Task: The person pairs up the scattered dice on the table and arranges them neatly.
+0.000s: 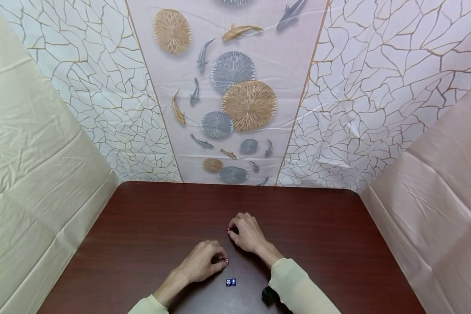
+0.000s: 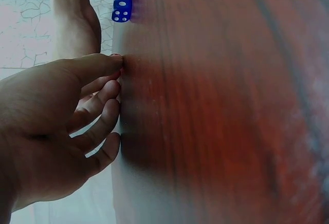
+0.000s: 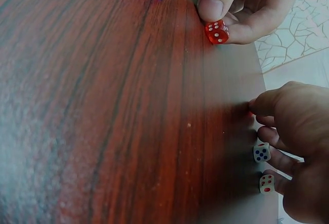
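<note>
In the head view my left hand (image 1: 203, 261) pinches a red die (image 1: 226, 261) with white pips between thumb and forefinger, low at the tabletop. The same red die (image 3: 217, 32) shows clearly in the right wrist view. Farther back, my right hand (image 1: 248, 233) pinches another red die (image 1: 228, 229) at its thumb and fingertip. Two white dice, one with blue pips (image 3: 261, 152) and one with red pips (image 3: 267, 183), sit by the right hand's other fingers; the head view hides them. Two blue dice (image 1: 230, 282) lie side by side, nearer than the left hand.
A dark round object (image 1: 270, 295) stands beside the right sleeve (image 1: 294, 279), partly covered by it. The brown wooden table (image 1: 161, 209) ends at a patterned cloth backdrop (image 1: 235, 165). Plain pale cloth hangs on the left (image 1: 31, 174) and right (image 1: 428, 187).
</note>
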Tool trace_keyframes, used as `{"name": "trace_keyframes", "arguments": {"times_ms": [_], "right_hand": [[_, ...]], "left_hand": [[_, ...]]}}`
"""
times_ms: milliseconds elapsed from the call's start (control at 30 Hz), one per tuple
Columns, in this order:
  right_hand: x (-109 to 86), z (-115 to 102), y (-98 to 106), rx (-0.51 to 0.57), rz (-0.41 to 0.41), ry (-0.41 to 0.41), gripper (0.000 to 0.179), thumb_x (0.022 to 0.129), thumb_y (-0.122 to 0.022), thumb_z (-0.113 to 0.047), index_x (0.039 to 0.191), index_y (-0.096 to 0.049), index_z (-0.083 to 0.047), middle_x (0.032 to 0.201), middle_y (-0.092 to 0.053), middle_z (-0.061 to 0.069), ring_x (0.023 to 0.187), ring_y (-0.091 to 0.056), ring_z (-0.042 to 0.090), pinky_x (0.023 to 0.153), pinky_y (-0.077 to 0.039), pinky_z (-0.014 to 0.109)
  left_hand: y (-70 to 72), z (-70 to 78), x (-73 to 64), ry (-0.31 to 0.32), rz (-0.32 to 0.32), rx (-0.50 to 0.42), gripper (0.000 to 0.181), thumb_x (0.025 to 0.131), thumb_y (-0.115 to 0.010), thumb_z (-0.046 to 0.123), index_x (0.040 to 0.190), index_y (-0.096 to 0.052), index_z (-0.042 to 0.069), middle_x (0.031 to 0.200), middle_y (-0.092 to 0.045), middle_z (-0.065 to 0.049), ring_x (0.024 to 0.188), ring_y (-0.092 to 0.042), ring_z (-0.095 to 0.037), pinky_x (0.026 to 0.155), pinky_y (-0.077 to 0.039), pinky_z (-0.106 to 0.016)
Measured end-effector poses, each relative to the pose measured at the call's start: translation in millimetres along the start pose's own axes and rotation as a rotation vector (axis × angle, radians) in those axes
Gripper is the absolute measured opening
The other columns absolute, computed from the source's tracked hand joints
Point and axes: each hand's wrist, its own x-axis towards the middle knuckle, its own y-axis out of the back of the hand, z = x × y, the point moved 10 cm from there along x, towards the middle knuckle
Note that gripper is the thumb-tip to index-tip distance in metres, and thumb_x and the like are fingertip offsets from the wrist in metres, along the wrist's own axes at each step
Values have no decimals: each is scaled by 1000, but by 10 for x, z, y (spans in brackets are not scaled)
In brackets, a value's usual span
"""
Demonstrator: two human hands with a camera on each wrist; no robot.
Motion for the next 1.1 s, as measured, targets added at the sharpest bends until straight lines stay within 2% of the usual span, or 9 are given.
{"name": "trace_keyframes", "arguments": {"times_ms": [433,567,600,700,867,1100], "right_hand": [[-11,-3,26,-23,7,56,5,101,-83,-15,103,-82,-11,104,-77,4,102,-70,26,99,-57,50],[-49,-42,109,-3,63,109,5,98,-84,-13,100,-81,-10,101,-76,4,99,-70,26,94,-58,51],[-55,-17,106,10,94,142,6,100,-83,-18,100,-81,-12,100,-76,2,99,-69,24,93,-58,49],[-92,-43,177,20,130,168,6,98,-84,-18,98,-80,-14,99,-75,0,97,-68,23,91,-57,50],[-132,-82,259,18,94,118,6,96,-86,-16,98,-81,-13,102,-76,1,98,-68,24,94,-57,50],[-236,-109,343,8,76,105,4,99,-85,-17,100,-82,-14,105,-78,-1,104,-70,21,99,-58,46]], "left_hand": [[7,4,-1,6,2,-10,4,97,-89,18,97,-84,19,90,-73,8,86,-65,-4,81,-53,-24],[12,9,-2,3,4,-4,5,97,-89,17,97,-85,19,90,-73,8,86,-65,-5,80,-52,-23],[13,11,-3,1,5,1,5,97,-89,17,97,-85,19,90,-73,8,86,-65,-5,80,-52,-23],[17,18,-2,-4,10,16,5,96,-89,17,97,-85,20,89,-72,8,86,-64,-4,80,-52,-23],[20,25,-3,-3,9,11,5,96,-89,17,98,-85,19,89,-72,7,85,-64,-4,80,-52,-23],[24,34,0,-7,9,10,5,95,-89,16,98,-85,18,89,-73,7,85,-65,-5,79,-53,-23]]}}
